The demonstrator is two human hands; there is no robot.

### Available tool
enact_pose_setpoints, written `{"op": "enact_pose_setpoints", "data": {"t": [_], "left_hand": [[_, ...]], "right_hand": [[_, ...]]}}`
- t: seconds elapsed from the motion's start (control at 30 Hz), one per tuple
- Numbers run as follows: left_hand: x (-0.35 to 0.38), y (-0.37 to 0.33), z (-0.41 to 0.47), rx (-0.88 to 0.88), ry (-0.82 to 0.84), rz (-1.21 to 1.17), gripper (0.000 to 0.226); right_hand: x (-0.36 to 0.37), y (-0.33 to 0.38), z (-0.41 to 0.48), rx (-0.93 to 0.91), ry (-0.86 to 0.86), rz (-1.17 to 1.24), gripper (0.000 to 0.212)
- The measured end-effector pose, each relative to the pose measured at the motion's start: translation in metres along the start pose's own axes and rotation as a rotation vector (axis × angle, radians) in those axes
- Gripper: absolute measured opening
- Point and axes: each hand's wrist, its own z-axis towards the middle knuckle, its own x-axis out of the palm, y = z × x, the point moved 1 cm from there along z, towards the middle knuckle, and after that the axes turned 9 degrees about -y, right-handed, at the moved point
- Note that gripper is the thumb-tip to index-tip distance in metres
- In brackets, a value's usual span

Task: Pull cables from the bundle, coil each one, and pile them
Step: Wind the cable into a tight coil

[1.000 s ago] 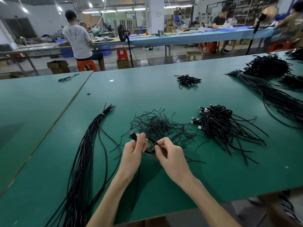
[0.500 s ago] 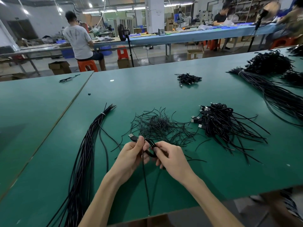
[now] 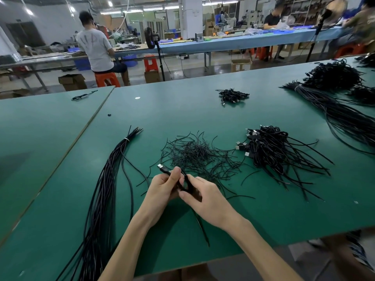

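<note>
At lower centre, the left hand [image 3: 162, 187] and right hand [image 3: 209, 197] have a clenched grip on the cable [image 3: 164, 169]. Its loose tail on the bench [image 3: 263, 216] is shorter now, so I judge this coil nearly complete.

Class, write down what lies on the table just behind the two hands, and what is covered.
Behind the left hand and right hand lies a loose tangle of thin black strands on the green table. The cable they hold is partly covered by both hands.
</note>
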Motion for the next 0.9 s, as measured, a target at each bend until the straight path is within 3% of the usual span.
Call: {"op": "enact_pose_setpoints", "data": {"t": [0.07, 0.23, 0.47, 0.63, 0.8, 0.9], "left_hand": [[-0.001, 0.000, 0.000, -0.002, -0.044, 0.018, 0.043], [-0.006, 0.003, 0.002, 0.042, -0.100, 0.043, 0.039], [-0.012, 0.003, 0.003, -0.012, 0.018, -0.102, 0.022], [-0.011, 0.001, 0.002, -0.015, -0.016, -0.129, 0.016], [-0.011, 0.003, 0.002, 0.010, -0.081, -0.138, 0.047], [-0.010, 0.003, 0.002, -0.008, 0.019, -0.209, 0.040]], "right_hand": [[0.000, 0.000, 0.000, -0.002, -0.023, 0.007, 0.040], [-0.001, -0.002, 0.001, 0.023, -0.040, 0.007, 0.053], [-0.003, -0.004, 0.002, 0.061, -0.049, 0.067, 0.049], [-0.003, -0.004, 0.001, 0.070, -0.060, 0.087, 0.047], [-0.003, -0.004, 0.001, 0.052, -0.043, 0.101, 0.038], [-0.002, -0.004, 0.001, 0.046, -0.012, 0.096, 0.037]]}}
